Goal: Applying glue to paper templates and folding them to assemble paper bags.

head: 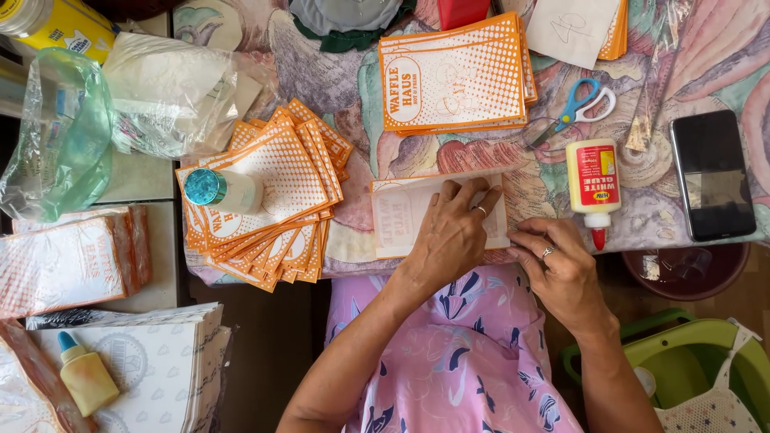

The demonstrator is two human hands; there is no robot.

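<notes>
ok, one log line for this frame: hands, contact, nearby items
left hand: flat on paper bag | right hand: pressing bag's right edge | near: glue bottle, scissors, phone
</notes>
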